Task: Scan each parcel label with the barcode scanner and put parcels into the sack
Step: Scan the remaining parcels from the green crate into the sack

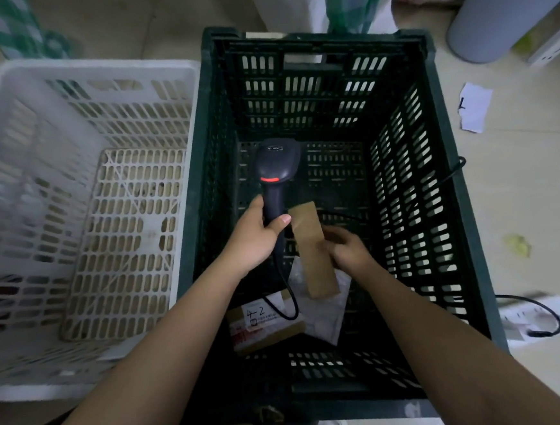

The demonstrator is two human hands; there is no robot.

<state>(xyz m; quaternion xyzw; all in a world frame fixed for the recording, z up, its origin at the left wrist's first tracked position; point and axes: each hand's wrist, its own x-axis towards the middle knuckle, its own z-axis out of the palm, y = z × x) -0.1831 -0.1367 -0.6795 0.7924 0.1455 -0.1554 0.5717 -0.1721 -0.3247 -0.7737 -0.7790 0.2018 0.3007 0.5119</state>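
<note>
Narrow brown cardboard parcel (313,250): label side hidden | right hand (347,249): motion-blurred | grey cylindrical bin (503,7), 1 o'clock: cropped by frame edge | white printed label (263,316) text: illegible

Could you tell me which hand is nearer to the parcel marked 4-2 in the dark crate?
Left, narrowly. The left hand grips the scanner above the 4-2 parcel; the right hand holds a brown parcel up and to its right.

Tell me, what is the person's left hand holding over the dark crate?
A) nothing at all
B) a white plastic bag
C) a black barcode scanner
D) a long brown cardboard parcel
C: the left hand wraps its fingers round the handle of the black barcode scanner, while the right hand holds the long brown parcel above the dark crate.
</note>
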